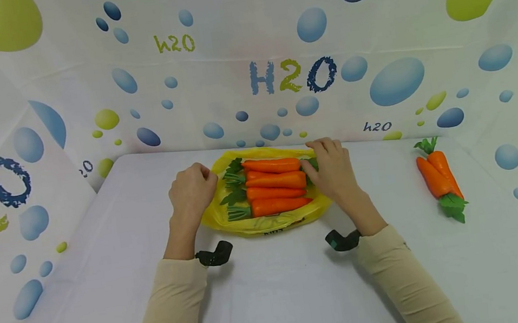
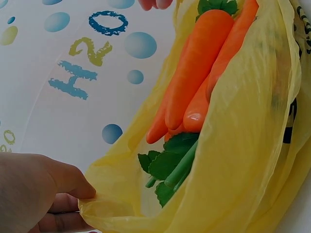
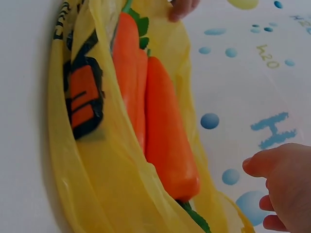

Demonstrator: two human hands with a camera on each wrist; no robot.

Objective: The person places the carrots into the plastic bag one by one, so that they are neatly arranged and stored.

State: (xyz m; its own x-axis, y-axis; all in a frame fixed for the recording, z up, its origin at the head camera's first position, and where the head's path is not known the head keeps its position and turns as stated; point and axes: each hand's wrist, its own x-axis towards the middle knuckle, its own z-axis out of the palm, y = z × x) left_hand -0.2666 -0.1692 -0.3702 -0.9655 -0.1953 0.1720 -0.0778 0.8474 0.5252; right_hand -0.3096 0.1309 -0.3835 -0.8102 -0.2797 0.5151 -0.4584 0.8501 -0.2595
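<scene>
A yellow plastic bag (image 1: 272, 228) lies spread on the table with its mouth facing up. Several orange carrots (image 1: 276, 182) with green tops lie side by side inside it. At the bag's left end my left hand (image 1: 192, 189) pinches the edge between thumb and fingers, plainest in the left wrist view, where the hand (image 2: 43, 194) meets the yellow film. My right hand (image 1: 335, 168) is at the bag's right end. In the right wrist view this hand (image 3: 286, 187) shows its thumb extended and apart from the film, holding nothing visible.
Two more carrots (image 1: 439, 176), their tops pointing opposite ways, lie on the white table (image 1: 277, 301) to the right. Behind the table hangs a white backdrop (image 1: 224, 46) with blue and green spots. A dark camera mount (image 1: 216, 254) sticks out from the left wrist.
</scene>
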